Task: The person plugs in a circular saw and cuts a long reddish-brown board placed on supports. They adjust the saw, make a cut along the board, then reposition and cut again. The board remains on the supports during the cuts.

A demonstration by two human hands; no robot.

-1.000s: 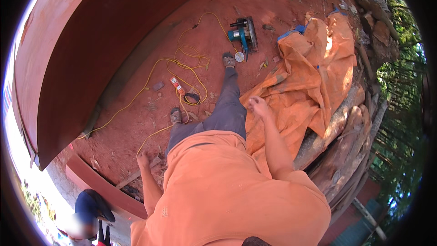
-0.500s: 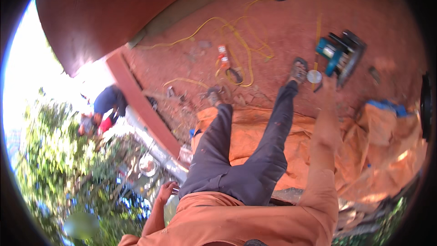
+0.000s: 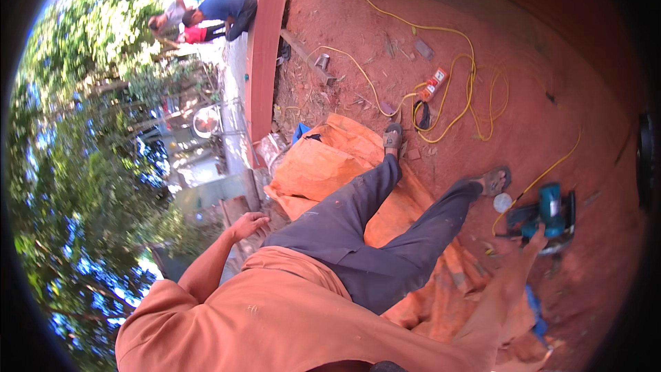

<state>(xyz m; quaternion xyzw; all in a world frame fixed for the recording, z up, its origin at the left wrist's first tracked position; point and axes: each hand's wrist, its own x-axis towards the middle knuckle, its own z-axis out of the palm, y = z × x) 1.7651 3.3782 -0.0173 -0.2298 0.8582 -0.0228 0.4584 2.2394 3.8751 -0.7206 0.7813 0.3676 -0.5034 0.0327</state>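
While the person sits on the red earth with legs stretched over an orange tarp [image 3: 323, 165], the head view shows the right hand [image 3: 531, 244] reaching out to the teal circular saw [image 3: 544, 217]. The fingertips touch or nearly touch the saw's near edge; whether they have closed on it I cannot tell. Half a second ago that arm was also stretched toward the saw, and a second ago the hand lay on the tarp, so the reach has only just arrived at the tool, and lifting it looks to be the step in hand.

The left hand [image 3: 246, 224] is spread open and planted on the ground behind the hip, holding nothing, much as earlier. Just beyond the right hand a small round disc [image 3: 502, 202] lies beside the saw, next to the person's sandalled foot [image 3: 492, 180]. Farther out, a yellow cable [image 3: 454, 89] loops to an orange power strip [image 3: 434, 84].
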